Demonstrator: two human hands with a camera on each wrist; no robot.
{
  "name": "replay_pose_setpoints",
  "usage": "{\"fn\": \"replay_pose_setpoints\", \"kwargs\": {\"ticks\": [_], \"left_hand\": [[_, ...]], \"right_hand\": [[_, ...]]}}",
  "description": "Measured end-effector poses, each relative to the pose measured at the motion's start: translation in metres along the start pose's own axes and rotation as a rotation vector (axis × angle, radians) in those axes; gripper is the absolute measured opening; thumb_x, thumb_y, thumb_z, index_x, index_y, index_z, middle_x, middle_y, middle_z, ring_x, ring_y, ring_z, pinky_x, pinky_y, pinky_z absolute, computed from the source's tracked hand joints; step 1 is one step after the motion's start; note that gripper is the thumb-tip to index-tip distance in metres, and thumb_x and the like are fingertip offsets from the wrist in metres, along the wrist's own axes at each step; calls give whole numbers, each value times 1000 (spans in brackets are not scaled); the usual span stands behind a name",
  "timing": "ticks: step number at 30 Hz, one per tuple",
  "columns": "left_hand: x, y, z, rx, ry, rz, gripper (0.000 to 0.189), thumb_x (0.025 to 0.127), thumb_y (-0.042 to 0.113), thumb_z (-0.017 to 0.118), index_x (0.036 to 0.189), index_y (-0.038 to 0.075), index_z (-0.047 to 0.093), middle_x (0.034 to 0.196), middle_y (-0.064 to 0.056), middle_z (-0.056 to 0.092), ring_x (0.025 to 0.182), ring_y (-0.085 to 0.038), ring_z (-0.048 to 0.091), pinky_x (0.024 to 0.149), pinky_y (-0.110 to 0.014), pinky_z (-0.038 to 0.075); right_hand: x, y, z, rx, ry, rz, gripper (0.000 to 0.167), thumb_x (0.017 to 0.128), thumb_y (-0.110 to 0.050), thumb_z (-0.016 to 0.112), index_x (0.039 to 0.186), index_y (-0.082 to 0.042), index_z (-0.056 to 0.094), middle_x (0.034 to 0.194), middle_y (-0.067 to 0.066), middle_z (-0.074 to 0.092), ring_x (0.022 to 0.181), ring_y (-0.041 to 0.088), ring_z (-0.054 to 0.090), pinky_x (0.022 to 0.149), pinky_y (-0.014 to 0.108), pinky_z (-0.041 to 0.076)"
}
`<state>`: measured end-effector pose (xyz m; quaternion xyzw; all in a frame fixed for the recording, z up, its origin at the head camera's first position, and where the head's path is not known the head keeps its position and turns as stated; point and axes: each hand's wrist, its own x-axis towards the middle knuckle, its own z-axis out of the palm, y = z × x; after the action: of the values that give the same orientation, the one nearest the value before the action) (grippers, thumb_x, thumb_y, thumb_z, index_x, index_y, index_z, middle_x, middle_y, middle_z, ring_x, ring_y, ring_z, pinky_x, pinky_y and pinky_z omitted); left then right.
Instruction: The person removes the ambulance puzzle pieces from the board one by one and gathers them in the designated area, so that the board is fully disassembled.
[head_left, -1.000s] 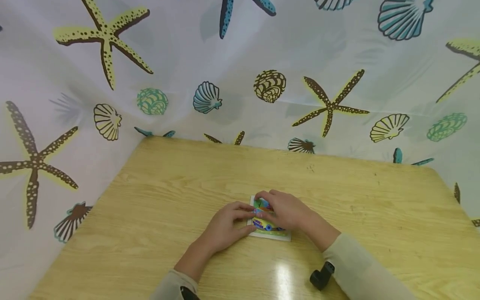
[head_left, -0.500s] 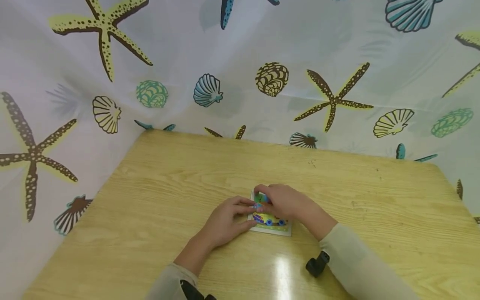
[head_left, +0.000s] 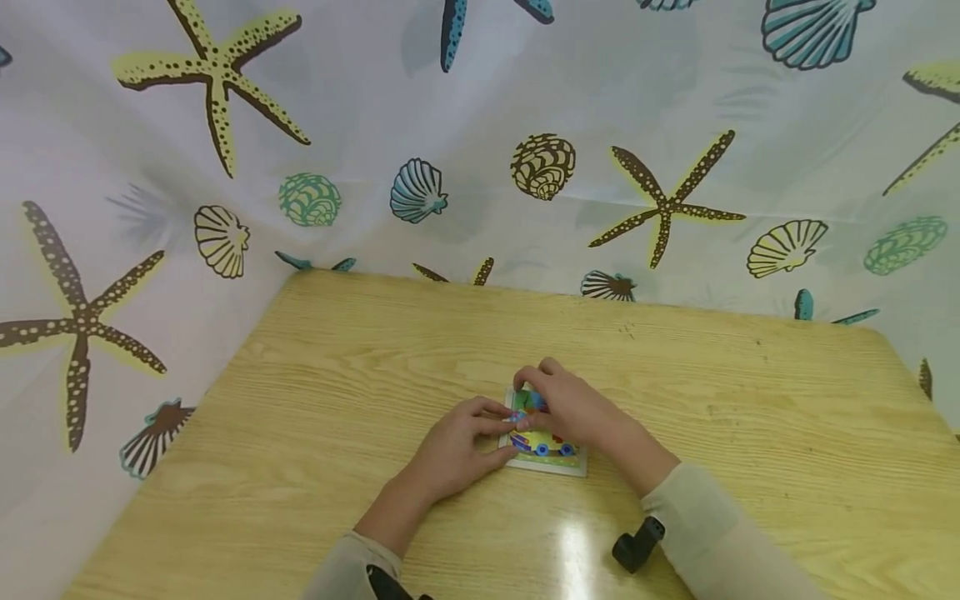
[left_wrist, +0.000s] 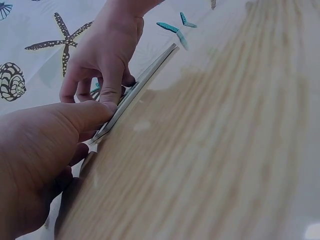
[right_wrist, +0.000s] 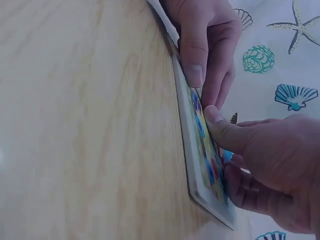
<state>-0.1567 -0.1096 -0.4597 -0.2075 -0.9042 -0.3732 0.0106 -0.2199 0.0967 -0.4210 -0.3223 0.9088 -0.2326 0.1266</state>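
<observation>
A small square picture puzzle (head_left: 543, 469) lies on the table, with a thick white rim and a bright print of a yellow car with blue wheels. My left hand (head_left: 457, 446) holds its left side, thumb near the front corner and fingers further back. From the right, my right hand (head_left: 573, 408) arches over the picture, its thumb and curled fingers gripping at the upper left part. Both sets of fingertips nearly meet. In the right wrist view the puzzle (right_wrist: 186, 130) shows its raised rim; whether a loose piece sits under the right fingers is hidden.
The wooden table (head_left: 375, 350) extends around the hands on every side. A white cloth (head_left: 480, 108) printed with starfish and shells hangs behind it and at both sides. A black wrist device (head_left: 637, 546) sits at the right sleeve.
Both hands stay at the puzzle. The right fingers have lifted and shifted slightly, uncovering more of the car's wheels. The head view has tilted a little.
</observation>
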Motion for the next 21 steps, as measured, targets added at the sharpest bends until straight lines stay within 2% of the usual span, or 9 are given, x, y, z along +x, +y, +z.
{"fn": "replay_pose_setpoints", "kwargs": {"ticks": [8,13,21], "left_hand": [[0,0,0,11,8,7,36,88,29,78,119,13,74,125,5,63,121,-23,59,99,-42,51],[1,1,0,19,9,2,37,88,30,78,120,12,74,125,4,64,120,-24,59,99,-44,51],[2,-1,1,-7,10,-8,37,87,30,78,118,10,75,126,5,64,122,-24,58,103,-44,49]], "right_hand": [[-5,4,8,76,133,3,40,89,-25,76,123,-15,59,119,4,58,81,11,57,74,25,51],[-9,5,13,161,191,69,38,89,-21,76,123,-17,60,117,3,61,75,9,58,68,24,52],[-10,4,17,191,262,110,27,94,-19,71,120,-17,62,109,1,61,73,11,56,64,26,50]]}}
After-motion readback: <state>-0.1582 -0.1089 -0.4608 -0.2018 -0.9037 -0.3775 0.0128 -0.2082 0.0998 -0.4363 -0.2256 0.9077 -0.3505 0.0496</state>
